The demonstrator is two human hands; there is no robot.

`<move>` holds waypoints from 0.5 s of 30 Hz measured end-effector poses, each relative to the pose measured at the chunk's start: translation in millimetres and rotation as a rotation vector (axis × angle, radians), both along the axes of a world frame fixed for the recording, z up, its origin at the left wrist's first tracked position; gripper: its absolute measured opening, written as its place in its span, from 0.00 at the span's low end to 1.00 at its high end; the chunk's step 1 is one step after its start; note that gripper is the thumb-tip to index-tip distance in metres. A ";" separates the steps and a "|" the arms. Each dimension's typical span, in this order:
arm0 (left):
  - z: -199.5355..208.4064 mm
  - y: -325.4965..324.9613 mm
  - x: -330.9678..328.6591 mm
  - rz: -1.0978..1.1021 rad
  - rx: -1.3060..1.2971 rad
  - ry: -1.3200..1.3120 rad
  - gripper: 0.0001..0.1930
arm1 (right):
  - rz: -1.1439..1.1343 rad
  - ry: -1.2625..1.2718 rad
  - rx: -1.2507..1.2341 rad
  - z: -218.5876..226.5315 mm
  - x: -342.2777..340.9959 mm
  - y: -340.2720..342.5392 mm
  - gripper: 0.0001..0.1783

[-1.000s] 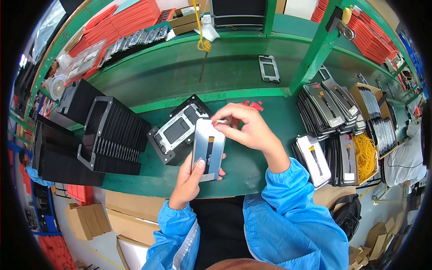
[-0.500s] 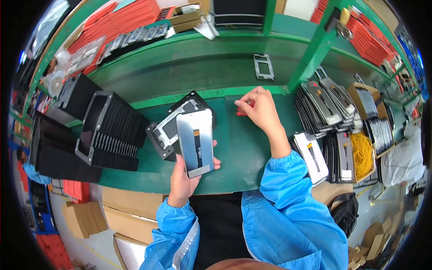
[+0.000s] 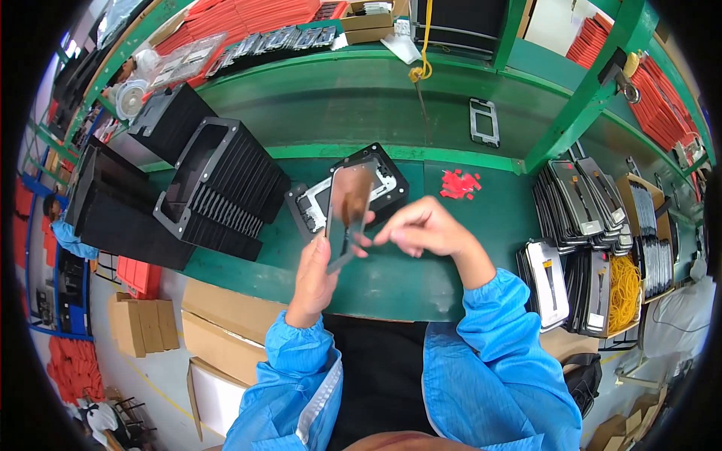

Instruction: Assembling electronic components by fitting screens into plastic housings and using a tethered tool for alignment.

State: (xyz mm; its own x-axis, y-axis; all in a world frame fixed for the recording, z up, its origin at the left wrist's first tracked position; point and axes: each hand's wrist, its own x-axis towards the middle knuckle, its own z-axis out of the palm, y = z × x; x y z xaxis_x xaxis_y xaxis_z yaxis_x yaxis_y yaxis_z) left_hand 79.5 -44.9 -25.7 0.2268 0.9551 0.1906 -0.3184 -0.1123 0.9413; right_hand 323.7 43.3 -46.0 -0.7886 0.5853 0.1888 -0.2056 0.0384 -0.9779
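Note:
My left hand (image 3: 314, 279) grips a phone screen panel (image 3: 349, 197) with a dark flex cable, held upright by its lower part above the bench. The panel is blurred and mirror-like. My right hand (image 3: 430, 231) hovers just right of it, thumb and index finger pinched; whatever lies between them is too small to make out. Behind the panel lies a silver metal phone frame (image 3: 310, 208) on black fixture plates (image 3: 389, 167), partly hidden. Several small red pieces (image 3: 460, 184) are heaped beyond my right hand.
Stacked black frame trays (image 3: 229, 169) stand at left. To the right are piled panels with flex cables (image 3: 575, 199) and a box of yellow rubber bands (image 3: 626, 289). A yellow cord (image 3: 420, 73) with a thin rod hangs at the back, near a lone metal frame (image 3: 484, 122).
My right hand has come from the red pieces toward the panel, uncovering them. The panel has turned in my left hand. The view has shifted, and the hanging cord now shows.

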 end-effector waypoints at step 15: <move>46.4 31.4 -36.0 0.295 0.293 0.735 0.33 | -0.436 0.400 -0.365 -22.5 -35.3 83.1 0.36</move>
